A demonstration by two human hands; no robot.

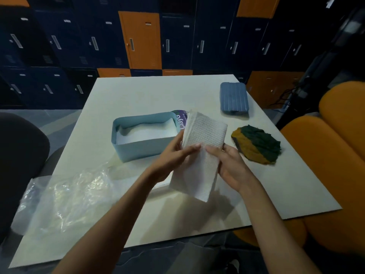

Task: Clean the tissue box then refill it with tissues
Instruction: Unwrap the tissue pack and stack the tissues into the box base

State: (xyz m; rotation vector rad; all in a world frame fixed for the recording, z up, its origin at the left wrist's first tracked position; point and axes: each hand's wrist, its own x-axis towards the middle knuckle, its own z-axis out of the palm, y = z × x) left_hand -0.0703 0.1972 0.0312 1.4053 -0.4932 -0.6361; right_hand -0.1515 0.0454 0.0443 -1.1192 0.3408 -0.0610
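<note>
Tabletop (138, 91) bears cloth (256, 144) and lid (234, 98) beside held tissues (201, 151).

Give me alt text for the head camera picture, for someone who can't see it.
The left hand and right hand hold a tissue stack above a white table, beside an open light-blue box with tissues inside. A blue lid and a green-and-yellow cloth lie to the right; crumpled clear plastic lies near left.

tissue box (138, 150) was mid on table (148, 91) | tissue stack (201, 155) before it, right | lid (234, 98) behind right | cloth (256, 144) before lid | plastic wrap (65, 194) front left
</note>
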